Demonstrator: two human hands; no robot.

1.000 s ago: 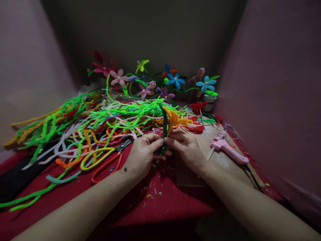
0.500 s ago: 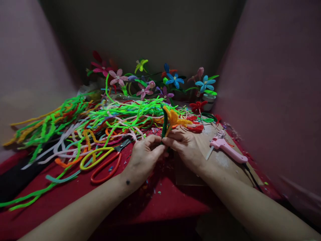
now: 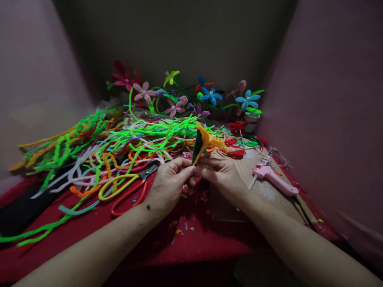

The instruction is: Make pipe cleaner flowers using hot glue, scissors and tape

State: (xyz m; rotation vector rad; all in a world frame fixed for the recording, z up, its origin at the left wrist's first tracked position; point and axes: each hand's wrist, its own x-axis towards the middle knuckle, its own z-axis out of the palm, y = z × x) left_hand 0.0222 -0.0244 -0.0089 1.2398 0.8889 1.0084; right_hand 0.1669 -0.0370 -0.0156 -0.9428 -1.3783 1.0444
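Observation:
My left hand (image 3: pixel 170 184) and my right hand (image 3: pixel 223 175) meet at the middle of the table, both pinched on the stem of an orange pipe-cleaner flower (image 3: pixel 208 140). A dark green pipe cleaner (image 3: pixel 196 146) runs up beside the flower's stem, between my fingertips. The flower head stands just above my hands, tilted to the right.
A big heap of loose pipe cleaners (image 3: pixel 119 143) covers the left half of the red cloth (image 3: pixel 194 243). Scissors with yellow and orange handles (image 3: pixel 127 190) lie left of my hands. A pink glue gun (image 3: pixel 273 179) rests on cardboard (image 3: pixel 263 195) at right. Finished flowers (image 3: pixel 209 95) stand at the back.
My fingers have shifted slightly along the stem, and the green pipe cleaner has come closer against the orange flower. The flower head has tipped a little rightward.

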